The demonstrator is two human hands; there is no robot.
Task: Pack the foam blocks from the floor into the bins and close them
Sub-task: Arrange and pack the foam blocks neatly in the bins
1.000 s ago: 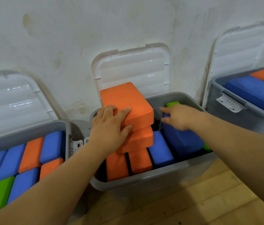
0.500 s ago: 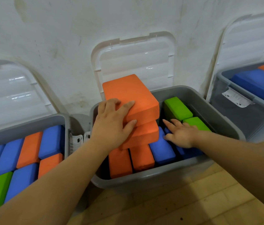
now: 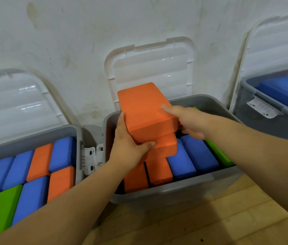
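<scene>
So left hand point(image 3: 131, 144) and right hand point(image 3: 191, 121) are gripping the top orange block point(image 3: 145, 110) over the middle bin point(image 3: 175, 190); it's sitting high, so the lid point(image 3: 150, 68) probably isn't closing.

I read no text, label, brand, number or sign anywhere in this view. The white latch point(image 3: 262, 107) on the right bin point(image 3: 263, 76) carries a few small dark marks, too small and blurred for me to tell if they are print.
</scene>
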